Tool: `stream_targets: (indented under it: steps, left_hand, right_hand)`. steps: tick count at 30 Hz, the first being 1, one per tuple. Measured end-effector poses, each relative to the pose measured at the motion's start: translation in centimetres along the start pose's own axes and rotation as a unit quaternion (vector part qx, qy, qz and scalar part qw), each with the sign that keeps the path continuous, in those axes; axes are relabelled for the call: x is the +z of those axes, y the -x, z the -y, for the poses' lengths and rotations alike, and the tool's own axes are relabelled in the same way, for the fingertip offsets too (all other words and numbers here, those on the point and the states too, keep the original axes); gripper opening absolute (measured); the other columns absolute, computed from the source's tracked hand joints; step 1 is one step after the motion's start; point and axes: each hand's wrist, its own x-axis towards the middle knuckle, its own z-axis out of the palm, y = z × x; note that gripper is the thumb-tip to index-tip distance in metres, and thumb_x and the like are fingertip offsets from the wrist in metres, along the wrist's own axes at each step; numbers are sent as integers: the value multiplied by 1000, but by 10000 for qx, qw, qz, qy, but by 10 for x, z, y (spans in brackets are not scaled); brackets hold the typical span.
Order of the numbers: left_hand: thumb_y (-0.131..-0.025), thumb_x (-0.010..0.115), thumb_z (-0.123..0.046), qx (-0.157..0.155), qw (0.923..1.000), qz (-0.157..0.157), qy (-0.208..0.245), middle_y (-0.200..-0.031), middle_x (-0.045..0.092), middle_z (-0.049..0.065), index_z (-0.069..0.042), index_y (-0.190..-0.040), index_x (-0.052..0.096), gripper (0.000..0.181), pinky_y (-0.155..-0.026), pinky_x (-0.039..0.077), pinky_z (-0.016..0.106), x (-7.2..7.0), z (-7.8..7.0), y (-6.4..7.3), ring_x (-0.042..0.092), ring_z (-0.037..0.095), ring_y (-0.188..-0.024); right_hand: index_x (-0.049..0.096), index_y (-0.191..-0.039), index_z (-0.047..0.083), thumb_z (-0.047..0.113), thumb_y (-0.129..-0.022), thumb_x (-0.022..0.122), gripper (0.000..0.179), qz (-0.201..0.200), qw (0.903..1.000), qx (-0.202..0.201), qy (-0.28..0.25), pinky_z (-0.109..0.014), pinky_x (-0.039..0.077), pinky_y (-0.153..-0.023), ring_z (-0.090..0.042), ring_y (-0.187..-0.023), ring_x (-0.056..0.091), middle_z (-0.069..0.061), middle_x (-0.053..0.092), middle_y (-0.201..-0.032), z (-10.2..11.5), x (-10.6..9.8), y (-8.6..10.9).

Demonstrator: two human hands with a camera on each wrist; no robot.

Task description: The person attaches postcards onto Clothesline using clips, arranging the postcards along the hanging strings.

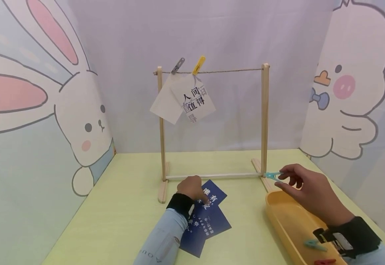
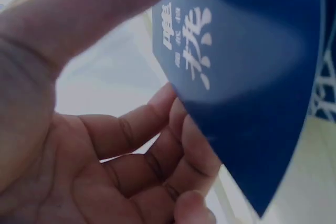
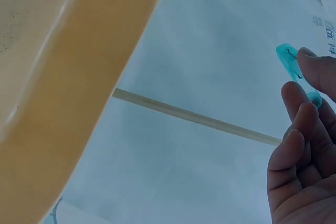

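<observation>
My left hand (image 1: 192, 188) grips a dark blue card (image 2: 236, 77) with white characters, thumb over its face and fingers curled behind its edge. Several such blue cards (image 1: 213, 221) overlap beneath and beside this hand. Out to the right, my right hand (image 1: 306, 189) pinches a turquoise clothespin (image 1: 272, 176) between thumb and fingers, near the foot of a wooden rack's right post. The same clothespin (image 3: 289, 61) shows between the fingertips in the right wrist view. On the rack's string (image 1: 235, 70) hang two white cards (image 1: 192, 97), one under a grey clothespin (image 1: 178, 66), one under a yellow clothespin (image 1: 199, 65).
Under my right forearm stands an orange-yellow tray (image 1: 278, 224), with a green clothespin (image 1: 315, 244) and a red clothespin (image 1: 325, 261) inside. The wooden rack (image 1: 264, 121) spans the back of the pale yellow table (image 1: 112, 206). Printed cloth walls enclose the sides and back.
</observation>
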Motion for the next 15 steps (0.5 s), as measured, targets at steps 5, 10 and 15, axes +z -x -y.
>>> stream_targets:
  steps: [5,10,15]
  left_hand:
    - [-70,94,-17,256,9991,-326,131,-66,63,-3,-12,-71,68,27,-48,44,33,-6,-3,0,57,15,-58]
    - [-77,84,-5,458,9968,-468,452,-57,49,-5,-12,-61,64,26,-44,33,28,-10,-6,-3,47,12,-51]
    - [-81,81,-6,529,9925,-752,808,-76,69,-2,-12,-84,78,8,-55,47,29,-15,-8,-3,59,13,-63]
  right_hand:
    - [72,-107,19,16,-69,97,46,-250,9994,-167,174,-10,39,-60,-4,-68,50,15,61,-80,0,0,-4]
    - [72,-106,16,15,-67,97,46,-382,9981,-433,232,-11,39,-60,-5,-68,49,13,58,-79,1,-1,-9]
    - [72,-107,13,13,-67,97,48,-401,9973,-564,225,-11,40,-61,-5,-68,50,12,60,-81,2,-3,-12]
